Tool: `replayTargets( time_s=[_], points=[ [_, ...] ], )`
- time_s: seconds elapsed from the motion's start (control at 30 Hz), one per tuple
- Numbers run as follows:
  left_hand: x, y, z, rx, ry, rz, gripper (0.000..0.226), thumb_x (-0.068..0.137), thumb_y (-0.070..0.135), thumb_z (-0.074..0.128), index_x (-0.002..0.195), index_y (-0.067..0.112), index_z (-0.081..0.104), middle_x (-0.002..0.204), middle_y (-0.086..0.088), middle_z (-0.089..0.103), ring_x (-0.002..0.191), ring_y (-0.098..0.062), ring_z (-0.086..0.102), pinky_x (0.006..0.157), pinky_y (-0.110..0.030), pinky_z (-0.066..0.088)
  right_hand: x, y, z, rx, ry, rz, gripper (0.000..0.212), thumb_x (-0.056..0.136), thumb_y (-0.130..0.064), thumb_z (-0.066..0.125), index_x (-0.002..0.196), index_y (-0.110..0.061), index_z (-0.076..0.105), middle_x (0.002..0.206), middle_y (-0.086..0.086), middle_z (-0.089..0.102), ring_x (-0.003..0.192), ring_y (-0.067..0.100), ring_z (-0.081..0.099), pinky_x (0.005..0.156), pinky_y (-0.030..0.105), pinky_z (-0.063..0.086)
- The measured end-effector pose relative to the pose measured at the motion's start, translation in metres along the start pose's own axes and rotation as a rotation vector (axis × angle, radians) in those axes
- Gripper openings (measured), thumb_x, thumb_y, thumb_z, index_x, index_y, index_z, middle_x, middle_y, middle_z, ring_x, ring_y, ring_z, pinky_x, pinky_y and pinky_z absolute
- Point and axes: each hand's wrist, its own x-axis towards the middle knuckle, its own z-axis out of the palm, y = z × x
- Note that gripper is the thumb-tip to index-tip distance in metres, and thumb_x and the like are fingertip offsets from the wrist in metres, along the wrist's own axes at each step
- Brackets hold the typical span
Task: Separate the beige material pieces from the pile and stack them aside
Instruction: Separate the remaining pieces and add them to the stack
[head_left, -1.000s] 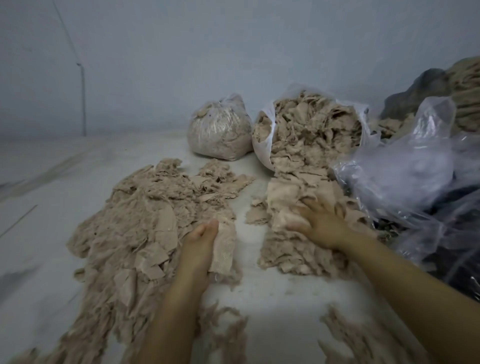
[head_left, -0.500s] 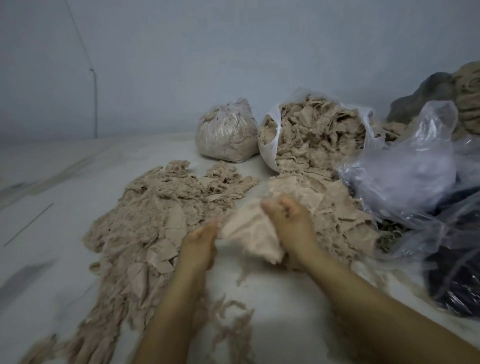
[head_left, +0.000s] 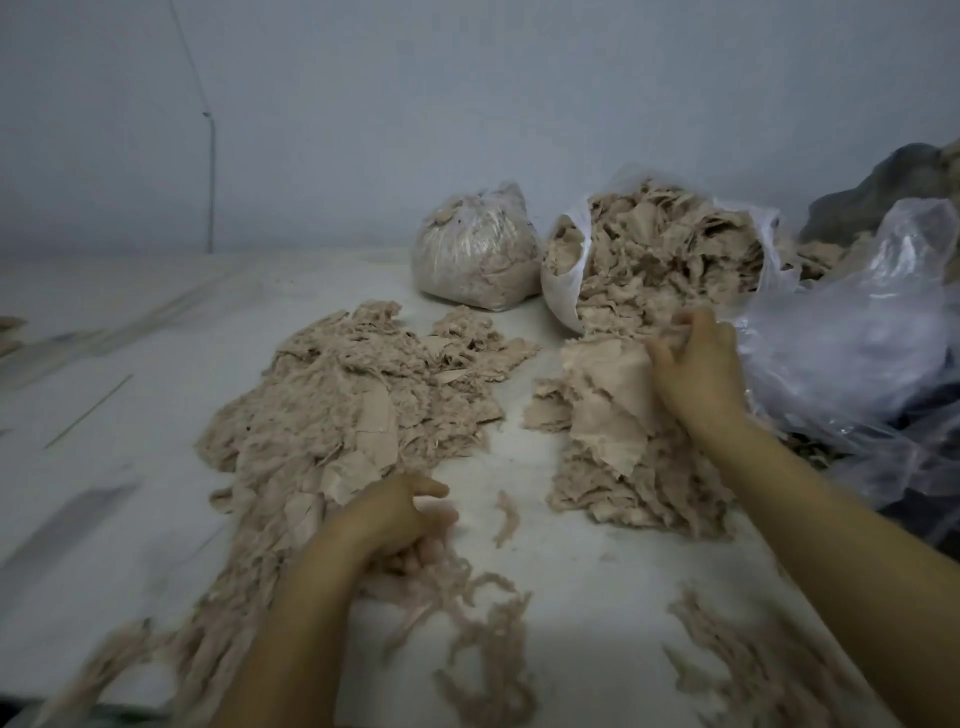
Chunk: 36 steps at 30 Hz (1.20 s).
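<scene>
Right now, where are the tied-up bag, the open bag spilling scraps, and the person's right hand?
Tied-up bag (head_left: 475, 260), head view, middle of its side.
Open bag (head_left: 558, 291), head view, white plastic rim.
Right hand (head_left: 696, 371), head view, back of the hand.

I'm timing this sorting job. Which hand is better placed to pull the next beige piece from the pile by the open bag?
Probably the right hand: it already grips pieces atop that pile. The left hand is down by the spread-out heap.

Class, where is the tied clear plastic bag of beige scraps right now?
Head view: the tied clear plastic bag stands far centre by the wall, left of the open white bag.
</scene>
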Motion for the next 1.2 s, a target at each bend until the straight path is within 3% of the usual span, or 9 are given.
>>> replayTargets(
  time_s=[0.13, 0.3, 0.4, 0.5, 0.57, 0.7, 0.83, 1.07, 1.2],
  points=[
    [-0.007, -0.031, -0.039, 0.301, 0.186, -0.047, 0.008, 0.083, 0.031, 0.072, 0.085, 0.024, 0.068, 0.083, 0.0, 0.069, 0.06, -0.006, 0.06, 0.051, -0.015, 0.043, -0.08, -0.017, 0.047, 0.103, -0.318, -0.382, 0.026, 0.093, -0.025, 0.058, 0.117, -0.015, 0.059, 0.111, 0.007, 0.056, 0.091, 0.013, 0.052, 0.079, 0.018, 0.04],
    [-0.018, -0.059, -0.033, 0.451, 0.061, -0.032, 0.046, 0.077, 0.031, 0.077, 0.118, 0.026, 0.056, 0.109, 0.003, 0.058, 0.093, -0.012, 0.058, 0.08, -0.023, 0.049, -0.159, -0.009, 0.091, -0.039, -0.998, -0.594, 0.054, 0.092, -0.056, 0.048, 0.143, -0.04, 0.038, 0.156, -0.002, 0.022, 0.143, 0.015, 0.015, 0.118, 0.036, 0.013],
    [-0.019, -0.068, -0.023, 0.005, 0.075, 0.14, 0.019, 0.083, 0.012, 0.072, 0.097, 0.017, 0.061, 0.078, 0.003, 0.057, 0.062, -0.001, 0.059, 0.059, -0.014, 0.048, -0.161, 0.0, 0.081, 0.045, -1.051, -0.694, 0.033, 0.089, -0.049, 0.06, 0.102, -0.021, 0.072, 0.12, 0.002, 0.059, 0.114, 0.015, 0.05, 0.102, 0.035, 0.037],
    [-0.017, -0.07, -0.02, -0.477, 0.142, 0.188, 0.008, 0.092, 0.008, 0.058, 0.099, 0.009, 0.061, 0.064, -0.001, 0.067, 0.057, -0.012, 0.064, 0.053, -0.022, 0.054, -0.15, 0.012, 0.056, 0.092, -0.999, -0.522, 0.066, 0.078, -0.071, 0.057, 0.046, -0.015, 0.043, 0.056, 0.009, 0.048, 0.053, 0.019, 0.048, 0.058, 0.029, 0.043],
    [-0.014, -0.07, -0.02, -0.517, 0.187, 0.209, 0.007, 0.094, 0.008, 0.055, 0.098, 0.009, 0.061, 0.067, -0.001, 0.069, 0.058, -0.013, 0.063, 0.053, -0.023, 0.053, -0.145, 0.011, 0.049, -0.016, -0.82, -0.503, 0.072, 0.073, -0.081, 0.044, 0.046, -0.016, 0.031, 0.048, 0.005, 0.038, 0.044, 0.015, 0.037, 0.051, 0.029, 0.033],
    [-0.011, -0.069, -0.015, -0.299, 0.04, 0.25, 0.026, 0.083, 0.014, 0.072, 0.104, 0.022, 0.061, 0.085, -0.002, 0.072, 0.073, -0.008, 0.067, 0.065, -0.016, 0.052, -0.163, -0.026, 0.07, 0.041, -0.798, -0.462, 0.05, 0.064, -0.078, 0.058, 0.08, -0.031, 0.059, 0.083, -0.01, 0.057, 0.076, 0.003, 0.051, 0.067, 0.018, 0.037],
    [-0.01, -0.069, 0.008, -0.062, 0.103, 0.282, 0.023, 0.084, 0.002, 0.067, 0.095, 0.021, 0.062, 0.078, 0.0, 0.061, 0.067, -0.005, 0.055, 0.064, -0.013, 0.045, -0.183, -0.033, 0.091, -0.045, -0.862, -0.487, 0.017, 0.087, -0.036, 0.066, 0.089, -0.02, 0.062, 0.088, -0.003, 0.058, 0.086, 0.015, 0.055, 0.072, 0.023, 0.039],
    [-0.011, -0.049, 0.015, -0.21, -0.009, 0.528, 0.052, 0.078, -0.005, 0.07, 0.121, 0.02, 0.054, 0.115, 0.008, 0.057, 0.104, 0.01, 0.055, 0.088, -0.008, 0.042, -0.17, -0.031, 0.078, 0.571, -0.78, 0.177, 0.018, 0.096, -0.011, 0.053, 0.078, -0.014, 0.056, 0.057, -0.003, 0.048, 0.046, 0.005, 0.04, 0.044, 0.016, 0.032],
    [-0.004, -0.029, 0.035, -0.384, 0.285, 0.477, 0.027, 0.084, -0.006, 0.063, 0.09, 0.02, 0.064, 0.088, -0.002, 0.063, 0.075, 0.004, 0.058, 0.074, -0.011, 0.047, -0.172, -0.028, 0.077, 0.804, -0.827, 0.488, 0.019, 0.098, -0.01, 0.049, 0.083, -0.01, 0.061, 0.072, 0.009, 0.061, 0.063, 0.019, 0.054, 0.058, 0.027, 0.044]
  ],
)
